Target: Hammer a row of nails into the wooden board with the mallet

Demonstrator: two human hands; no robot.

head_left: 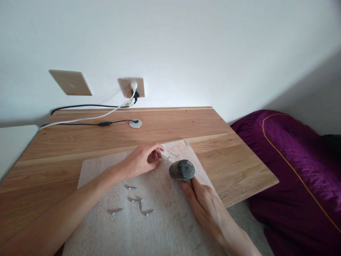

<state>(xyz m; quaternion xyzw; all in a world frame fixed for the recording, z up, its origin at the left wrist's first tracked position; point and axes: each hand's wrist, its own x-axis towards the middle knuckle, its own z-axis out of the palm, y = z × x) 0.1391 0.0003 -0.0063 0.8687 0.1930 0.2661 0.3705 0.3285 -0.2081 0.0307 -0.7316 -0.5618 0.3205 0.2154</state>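
A pale board (101,234) lies on the wooden desk (66,149) in front of me. My left hand (142,160) rests on the board's far part with its fingers pinched on a small nail (160,159) held against the surface. My right hand (204,204) grips a dark grey stone (182,169), which sits just right of the left fingertips, close to the board. Several loose nails (138,202) lie scattered on the board nearer to me, and a couple more nails (172,155) lie just beyond the left fingers.
A wall socket (131,87) holds a white plug and a black plug; their cables (87,119) run left across the desk's back. A round cable grommet (135,123) sits behind the board. A purple bedspread (295,167) lies to the right.
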